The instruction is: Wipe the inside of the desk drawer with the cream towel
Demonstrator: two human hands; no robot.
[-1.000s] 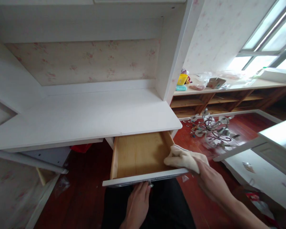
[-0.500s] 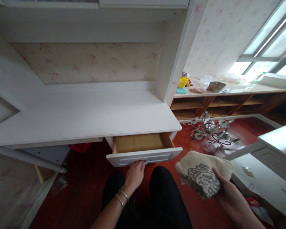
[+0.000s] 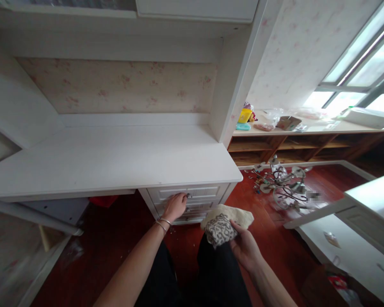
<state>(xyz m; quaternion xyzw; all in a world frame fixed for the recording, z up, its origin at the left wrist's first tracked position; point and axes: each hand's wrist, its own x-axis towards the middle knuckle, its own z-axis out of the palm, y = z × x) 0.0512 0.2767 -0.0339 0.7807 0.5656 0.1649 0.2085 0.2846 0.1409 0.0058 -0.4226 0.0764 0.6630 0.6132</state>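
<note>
My left hand (image 3: 176, 206), with two bangles at its wrist, is at the front of the closed top drawer (image 3: 166, 192). Its fingers are bent together at the small metal drawer knob (image 3: 189, 195), which shows just past the fingertips. In my right hand (image 3: 245, 247) is a folded cream cloth (image 3: 222, 224) with a dark swirling pattern, thumb on top and the other fingers hidden underneath. The bundle hangs above my right knee, in front of the lower drawers (image 3: 195, 207).
The white desk (image 3: 121, 160) spans the area ahead, below a hutch. A dismantled chandelier (image 3: 283, 181) lies on the red floor to the right. Behind it stands a low shelf unit (image 3: 307, 143) bearing bags and a yellow container (image 3: 245, 115). White furniture (image 3: 355, 230) juts in at right.
The top drawer was pulled out and is now closed, with my left hand following it forward. My right hand has brought the cloth leftward, closer to the drawers.
</note>
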